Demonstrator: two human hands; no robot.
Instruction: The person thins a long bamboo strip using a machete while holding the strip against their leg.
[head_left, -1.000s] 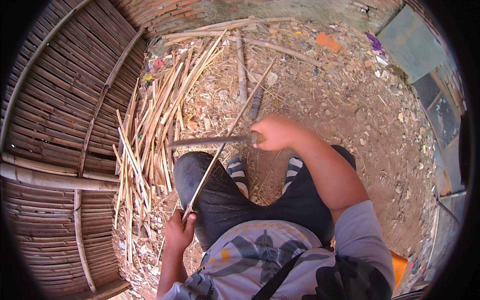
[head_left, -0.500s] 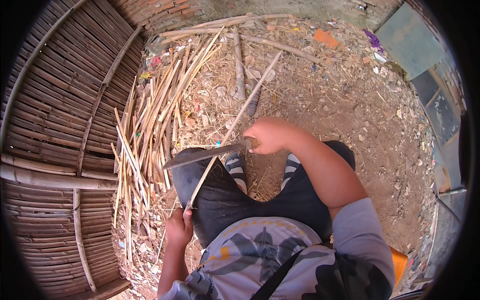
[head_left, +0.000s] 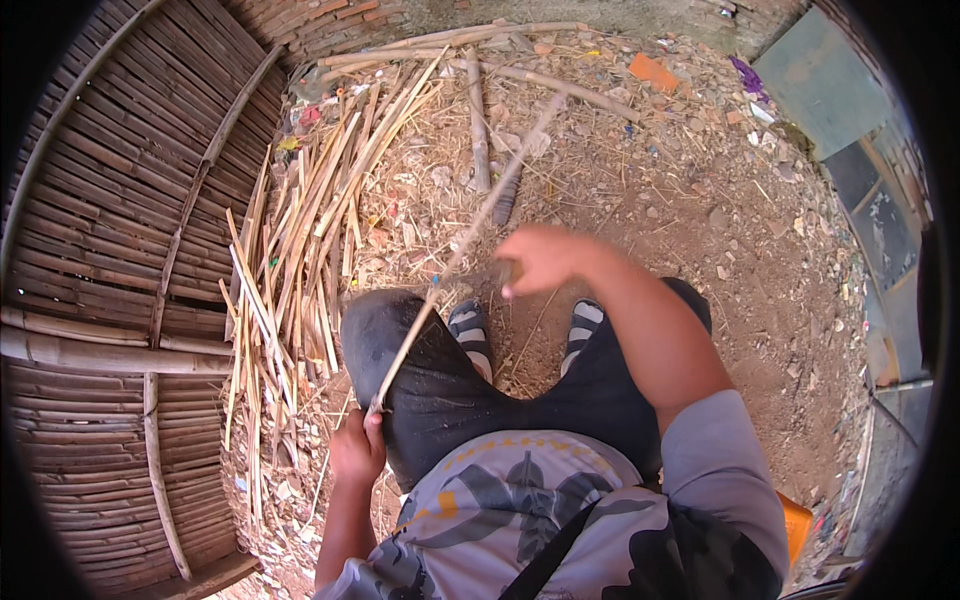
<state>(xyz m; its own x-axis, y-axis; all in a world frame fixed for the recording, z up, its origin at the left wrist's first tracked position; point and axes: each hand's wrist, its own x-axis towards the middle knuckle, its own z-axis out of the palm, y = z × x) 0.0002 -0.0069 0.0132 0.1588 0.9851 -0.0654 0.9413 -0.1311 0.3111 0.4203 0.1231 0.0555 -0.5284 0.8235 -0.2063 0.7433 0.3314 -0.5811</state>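
Observation:
Beside my left knee, my left hand [head_left: 357,448] is closed round the lower end of a long pale bamboo strip [head_left: 408,347]. The strip slants up and away across my left thigh, its far end over the ground ahead, slightly blurred. My right hand [head_left: 548,256], smeared by motion, is closed on the brown handle [head_left: 510,269] of a machete, close to the strip's right side. The machete's blade cannot be made out now; the earlier frame shows it long and dark, lying across the strip.
A pile of split bamboo strips [head_left: 308,250] lies to my left, next to a bamboo slat wall [head_left: 110,220]. Farther ahead are bamboo poles [head_left: 478,125] and a dark ridged object [head_left: 507,197]. Rubble and straw cover the ground. Grey panels [head_left: 820,85] lean at right.
My right hand has moved slightly, and the machete's blade no longer shows clearly across the strip. The strip's far end has shifted slightly up and left. My left hand stays in place.

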